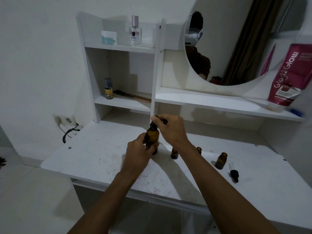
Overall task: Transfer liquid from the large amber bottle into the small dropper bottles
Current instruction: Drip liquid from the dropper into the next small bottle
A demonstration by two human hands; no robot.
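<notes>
Amber glass, rigid and breakable: large amber bottle (152, 138) upright on the bench (101, 154).
Left hand (141, 153) grip clamped round its body; right hand (170, 128) pinches the dropper cap (153, 124) above; small dropper bottles (221, 160) stand open beside it.

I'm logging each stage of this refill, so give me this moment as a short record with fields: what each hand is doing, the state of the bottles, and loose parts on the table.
left hand: left hand grips the body of the large amber bottle, upright on the table
right hand: right hand pinches the dropper cap at the bottle's neck
small bottles: three small dropper bottles stand uncapped to the right, one partly hidden by the forearm
loose parts: one dropper lies on the table beside them
liquid level: cannot tell
</notes>
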